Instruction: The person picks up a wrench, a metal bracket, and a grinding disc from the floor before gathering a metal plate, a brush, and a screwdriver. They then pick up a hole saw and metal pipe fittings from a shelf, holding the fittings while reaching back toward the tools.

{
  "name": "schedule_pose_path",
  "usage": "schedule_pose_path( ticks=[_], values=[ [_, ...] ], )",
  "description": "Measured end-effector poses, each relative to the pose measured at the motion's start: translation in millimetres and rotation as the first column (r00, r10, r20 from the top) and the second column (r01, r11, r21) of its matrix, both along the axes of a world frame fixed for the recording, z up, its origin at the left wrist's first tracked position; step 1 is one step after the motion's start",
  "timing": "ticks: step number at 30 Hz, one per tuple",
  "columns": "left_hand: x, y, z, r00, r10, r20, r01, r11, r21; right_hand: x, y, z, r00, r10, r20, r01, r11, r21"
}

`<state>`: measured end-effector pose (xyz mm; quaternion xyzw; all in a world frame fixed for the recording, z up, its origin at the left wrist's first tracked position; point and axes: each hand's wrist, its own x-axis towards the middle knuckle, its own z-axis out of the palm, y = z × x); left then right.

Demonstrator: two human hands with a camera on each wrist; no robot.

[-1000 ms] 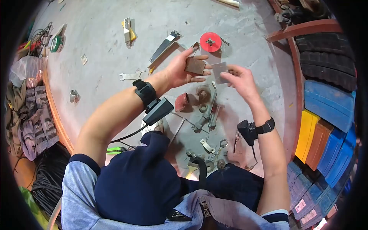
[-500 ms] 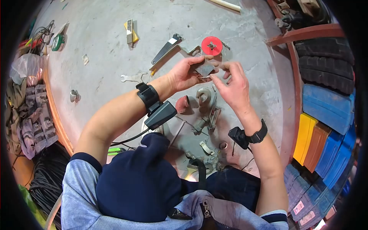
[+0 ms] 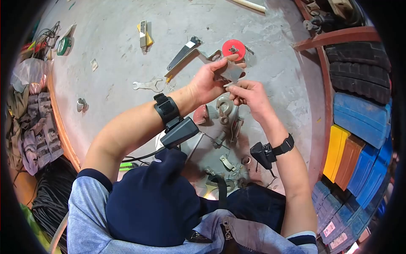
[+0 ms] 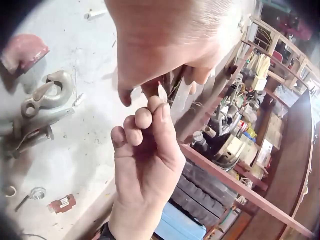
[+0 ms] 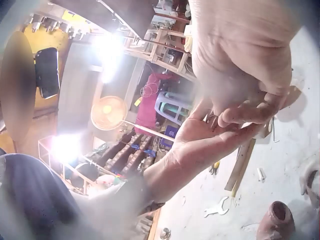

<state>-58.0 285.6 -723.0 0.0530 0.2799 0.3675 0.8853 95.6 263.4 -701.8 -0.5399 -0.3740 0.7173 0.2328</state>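
Note:
My left hand (image 3: 205,84) holds a thin grey square plate (image 3: 232,72) over the floor, thumb along its near side and fingers behind it. Just below the plate's lower corner, my right hand (image 3: 252,94) pinches a small pale pointed sliver (image 4: 162,93) between thumb and forefinger, the other fingers curled in. In the left wrist view the sliver's tip reaches up toward the left palm. The right wrist view has the right hand covering most of the plate. Beneath the hands lie a metal hook (image 3: 224,106) and a red pipe elbow (image 3: 201,114).
An open-end wrench (image 3: 148,85), a long bracket (image 3: 184,65) and a red disc (image 3: 234,49) lie on the floor beyond the left arm. Several small metal parts, including a clamp (image 3: 227,163), lie near the knees. Coloured bins (image 3: 361,114) line the right side.
The right hand brought its grey plate onto the left palm, over the brown square piece, and let go. It now pinches a small sliver beside the plate; the left fingers have curled in.

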Motion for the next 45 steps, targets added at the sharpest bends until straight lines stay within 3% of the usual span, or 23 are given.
schedule_pose_path(
  ticks=[3, 8, 11, 14, 16, 19, 20, 21, 22, 23, 24, 26, 28, 29, 31, 35, 38, 42, 44, 45],
  values=[
    [0, 2, 5, 0.996, 0.093, -0.01, -0.093, 0.995, -0.039, 8, 0, 2, 0.996, -0.006, -0.089, 0.006, 1.0, 0.002],
    [1, 4, 16, 0.996, 0.093, 0.004, -0.092, 0.991, -0.1, 22, 0, 5, 0.993, 0.014, -0.116, -0.007, 0.998, 0.063],
    [2, 9, 13, 0.989, 0.092, 0.113, -0.076, 0.988, -0.138, 29, 1, 8, 0.982, -0.039, -0.182, 0.051, 0.997, 0.058],
    [-1, 12, 7, 0.982, 0.13, 0.135, -0.106, 0.98, -0.17, 47, 5, 10, 0.962, -0.134, -0.239, 0.147, 0.989, 0.035],
    [-6, 16, 7, 0.982, 0.118, 0.145, -0.094, 0.982, -0.162, 66, 13, 5, 0.885, -0.317, -0.341, 0.363, 0.928, 0.081],
    [-12, 16, 4, 0.994, 0.103, 0.039, -0.096, 0.981, -0.169, 126, 25, -15, 0.817, -0.361, -0.449, 0.391, 0.92, -0.027],
    [-13, 16, 2, 0.996, 0.083, -0.045, -0.089, 0.984, -0.153, 137, 25, -13, 0.953, -0.247, 0.173, 0.209, 0.955, 0.211],
    [-15, 16, 3, 0.996, 0.063, -0.062, -0.073, 0.982, -0.177, 142, 23, -13, 0.655, -0.15, 0.741, -0.09, 0.958, 0.273],
    [-17, 16, 3, 0.997, 0.055, -0.061, -0.066, 0.981, -0.183, 146, 13, -18, 0.652, -0.15, 0.743, -0.084, 0.96, 0.267],
    [-18, 16, 3, 0.997, 0.001, -0.081, -0.016, 0.983, -0.184, 148, -5, -28, 0.518, -0.098, 0.85, -0.393, 0.855, 0.339],
    [-19, 16, 3, 0.993, -0.052, -0.101, 0.032, 0.982, -0.187, 151, -23, -39, 0.359, -0.095, 0.929, -0.67, 0.667, 0.327],
    [-19, 15, 1, 0.989, -0.09, -0.117, 0.069, 0.983, -0.17, 139, -55, -60, 0.535, 0.004, 0.845, -0.766, 0.425, 0.482],
    [-20, 17, -4, 0.968, -0.218, -0.121, 0.198, 0.967, -0.16, 105, -74, -54, 0.517, 0.199, 0.833, -0.842, 0.294, 0.452],
    [-18, 18, -4, 0.935, -0.276, -0.222, 0.25, 0.958, -0.139, 94, -81, -56, 0.519, 0.196, 0.832, -0.84, 0.299, 0.454],
    [-15, 17, 2, 0.91, -0.312, -0.272, 0.277, 0.947, -0.16, 80, -92, -68, 0.511, 0.229, 0.828, -0.86, 0.125, 0.496],
    [-15, 9, 4, 0.879, -0.339, -0.336, 0.306, 0.941, -0.148, 77, -95, -69, 0.45, 0.157, 0.879, -0.893, 0.074, 0.444],
    [-17, 7, 3, 0.831, -0.33, -0.448, 0.322, 0.942, -0.097, 82, -89, -56, 0.174, 0.303, 0.937, -0.978, 0.161, 0.129],
    [-20, 12, 9, 0.802, -0.379, -0.461, 0.336, 0.925, -0.176, 86, -81, -60, 0.275, 0.301, 0.913, -0.952, 0.22, 0.214],
    [-20, 11, 8, 0.85, -0.374, -0.37, 0.314, 0.925, -0.214, 76, -83, -67, 0.374, 0.198, 0.906, -0.927, 0.094, 0.362],
    [-20, 9, 8, 0.85, -0.378, -0.367, 0.318, 0.923, -0.215, 71, -86, -73, 0.373, 0.198, 0.906, -0.928, 0.098, 0.36]
  ],
)
